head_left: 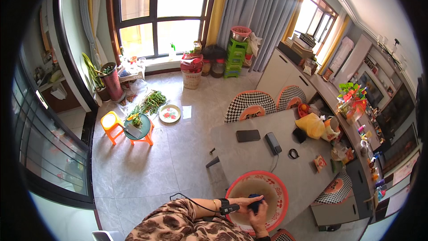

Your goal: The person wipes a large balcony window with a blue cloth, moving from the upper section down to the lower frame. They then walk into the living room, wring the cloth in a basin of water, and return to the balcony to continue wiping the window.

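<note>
A wide basin (232, 184) with a red rim and red patterns on its inner wall stands at the near edge of the grey table. Murky, pale brownish water (263, 187) fills its lower part. Over the water, my left hand (243, 202) reaches in from the left, its fingers closed on a small dark blue bundle (255, 201) that looks like cloth. My right hand (258, 218) comes up from below and grips the same bundle from the right. A bracelet and a black strapped device (228, 207) with a cable sit on my left wrist.
Beyond the basin, the table (236, 158) bears a phone (248, 135), a black device (272, 143) with a cord, a black band (293, 153) and a yellow bag (310, 126). Patterned chairs (250, 106) stand behind it. Two stools (139, 129) and leafy greens (154, 102) are on the left.
</note>
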Action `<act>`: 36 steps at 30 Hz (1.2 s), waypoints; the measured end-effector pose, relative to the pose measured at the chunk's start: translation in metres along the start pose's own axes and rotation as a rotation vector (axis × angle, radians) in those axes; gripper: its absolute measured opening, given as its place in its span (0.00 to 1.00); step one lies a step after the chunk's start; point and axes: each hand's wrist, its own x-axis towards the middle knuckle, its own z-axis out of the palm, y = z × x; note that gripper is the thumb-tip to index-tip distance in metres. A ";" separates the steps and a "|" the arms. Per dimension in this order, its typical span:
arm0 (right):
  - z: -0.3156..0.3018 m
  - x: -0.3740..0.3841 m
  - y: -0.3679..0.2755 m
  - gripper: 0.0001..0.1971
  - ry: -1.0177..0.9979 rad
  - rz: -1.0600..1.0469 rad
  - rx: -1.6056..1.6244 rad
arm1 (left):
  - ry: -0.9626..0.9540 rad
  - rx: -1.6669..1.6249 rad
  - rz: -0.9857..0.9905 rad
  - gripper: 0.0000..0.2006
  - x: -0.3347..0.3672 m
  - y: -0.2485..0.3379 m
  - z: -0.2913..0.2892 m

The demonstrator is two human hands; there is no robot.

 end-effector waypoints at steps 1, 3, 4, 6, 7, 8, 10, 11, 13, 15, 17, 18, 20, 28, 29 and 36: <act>0.000 -0.005 -0.004 0.27 -0.118 0.091 0.114 | 0.111 0.035 -0.048 0.15 0.001 0.000 -0.003; -0.012 -0.010 -0.004 0.24 -0.213 0.036 0.074 | 0.104 0.082 -0.084 0.14 0.004 0.000 -0.008; -0.021 -0.010 -0.002 0.23 -0.242 0.004 0.070 | 0.087 0.087 -0.111 0.14 0.005 0.001 -0.011; -0.042 -0.009 0.004 0.22 -0.261 -0.026 0.016 | 0.207 0.325 -0.114 0.15 0.006 0.007 -0.013; -0.050 -0.008 0.005 0.22 -0.217 -0.034 -0.013 | 0.230 0.480 -0.158 0.15 0.005 0.014 -0.013; -0.056 -0.006 0.006 0.22 -0.165 -0.049 -0.040 | 0.312 0.650 -0.196 0.16 0.005 0.019 -0.011; -0.059 -0.001 0.007 0.30 -0.159 -0.146 -0.147 | 0.270 0.922 -0.191 0.16 0.006 0.027 -0.005; -0.056 0.003 0.008 0.33 -0.172 -0.208 -0.207 | 0.278 1.066 -0.186 0.15 0.008 0.030 -0.001; -0.045 0.010 0.011 0.41 -0.255 -0.330 -0.274 | 0.226 1.321 -0.231 0.12 0.012 0.031 0.004; -0.034 0.017 0.019 0.42 -0.279 -0.345 -0.275 | 0.211 1.445 -0.207 0.13 0.017 0.028 0.007; -0.025 0.020 0.031 0.43 -0.310 -0.304 -0.264 | 0.199 1.549 -0.118 0.13 0.021 0.026 0.006; -0.020 0.020 0.038 0.43 -0.326 -0.246 -0.261 | 0.176 1.615 0.000 0.15 0.022 0.025 0.006; -0.012 0.017 0.051 0.41 -0.345 -0.127 -0.290 | 0.131 1.750 0.212 0.19 0.023 0.025 0.004; 0.018 0.013 0.075 0.21 -0.601 0.342 -0.360 | 0.466 2.301 0.253 0.16 0.019 0.001 -0.007; 0.019 0.014 0.076 0.22 -0.633 0.340 -0.347 | 0.453 2.356 0.205 0.15 0.019 -0.002 -0.010; -0.015 0.019 0.077 0.42 -0.594 0.437 0.383 | 0.508 2.529 0.625 0.12 0.013 -0.006 0.003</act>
